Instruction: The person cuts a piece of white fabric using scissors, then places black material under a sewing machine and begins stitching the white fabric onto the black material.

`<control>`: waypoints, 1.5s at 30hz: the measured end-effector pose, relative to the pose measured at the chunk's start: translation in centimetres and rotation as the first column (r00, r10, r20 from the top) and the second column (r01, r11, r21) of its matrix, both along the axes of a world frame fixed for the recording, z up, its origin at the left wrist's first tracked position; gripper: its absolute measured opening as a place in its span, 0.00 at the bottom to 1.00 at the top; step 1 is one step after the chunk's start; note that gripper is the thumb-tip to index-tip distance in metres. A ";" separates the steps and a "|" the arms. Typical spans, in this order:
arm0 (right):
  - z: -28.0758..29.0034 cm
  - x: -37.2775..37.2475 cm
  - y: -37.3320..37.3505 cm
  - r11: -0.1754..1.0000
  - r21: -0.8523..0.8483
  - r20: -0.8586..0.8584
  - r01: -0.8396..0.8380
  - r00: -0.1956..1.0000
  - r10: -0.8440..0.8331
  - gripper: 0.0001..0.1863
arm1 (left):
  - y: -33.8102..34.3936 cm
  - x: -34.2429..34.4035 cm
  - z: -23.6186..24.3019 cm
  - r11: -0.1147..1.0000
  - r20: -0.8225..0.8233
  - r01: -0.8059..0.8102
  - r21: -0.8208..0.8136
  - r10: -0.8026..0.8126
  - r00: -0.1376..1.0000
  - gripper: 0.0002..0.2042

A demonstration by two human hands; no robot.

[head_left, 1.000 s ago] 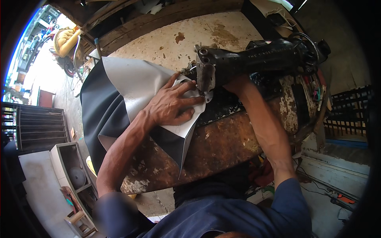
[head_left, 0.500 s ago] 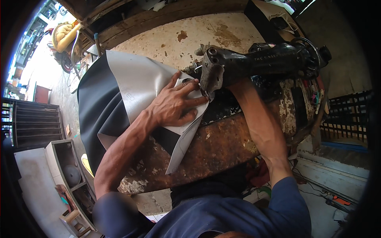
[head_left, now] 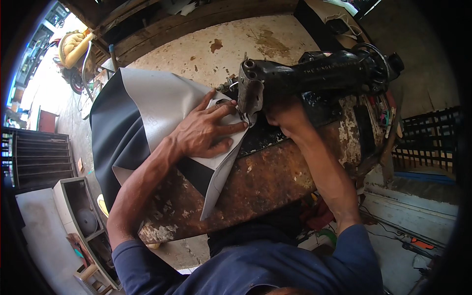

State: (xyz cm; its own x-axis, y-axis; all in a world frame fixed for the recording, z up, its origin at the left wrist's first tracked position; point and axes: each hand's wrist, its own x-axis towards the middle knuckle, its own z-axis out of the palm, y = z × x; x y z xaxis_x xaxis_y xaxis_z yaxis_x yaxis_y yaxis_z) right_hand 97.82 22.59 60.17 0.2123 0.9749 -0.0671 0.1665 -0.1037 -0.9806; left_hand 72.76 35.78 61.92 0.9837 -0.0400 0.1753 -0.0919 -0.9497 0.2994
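Observation:
My left hand lies flat with fingers spread on a sheet of synthetic leather, grey-white on one face and black on the other. Its fingertips press the sheet's edge close beside the head end of a black sewing machine. The sheet's folded corner hangs toward me over the rusty table edge. Beneath the machine's arm, to the right of the needle end, is my right hand. The machine hides most of its fingers, so what it holds, if anything, cannot be made out.
The worn sewing table has a rusty, peeling front. A dark box with a cable stands at the back right. On the floor at left is an open cabinet; a black lattice rack stands at right.
My right hand has come nearer and leftward, showing more below the machine's arm. My left hand keeps its place on the sheet; the whole view has shifted slightly.

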 end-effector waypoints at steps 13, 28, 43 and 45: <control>21.4 23.6 -3.9 0.833 0.356 0.910 0.423 0.045 -0.412 0.30 | 1.8 1.1 0.4 0.989 0.046 0.145 0.024 -0.146 0.988 0.26; 17.8 20.4 -7.2 0.775 0.115 0.802 0.622 0.402 -0.442 0.27 | 1.7 0.3 0.3 0.993 0.028 0.117 0.017 -0.117 0.993 0.25; 14.9 19.6 -8.8 0.667 0.239 0.477 0.706 0.512 -0.714 0.28 | 0.8 -0.2 0.0 0.996 -0.015 0.032 0.079 -0.031 0.999 0.28; 15.1 19.8 -10.0 0.669 0.163 0.456 0.725 0.546 -0.703 0.28 | 0.4 0.1 -0.1 0.995 0.023 0.027 0.097 -0.030 0.999 0.27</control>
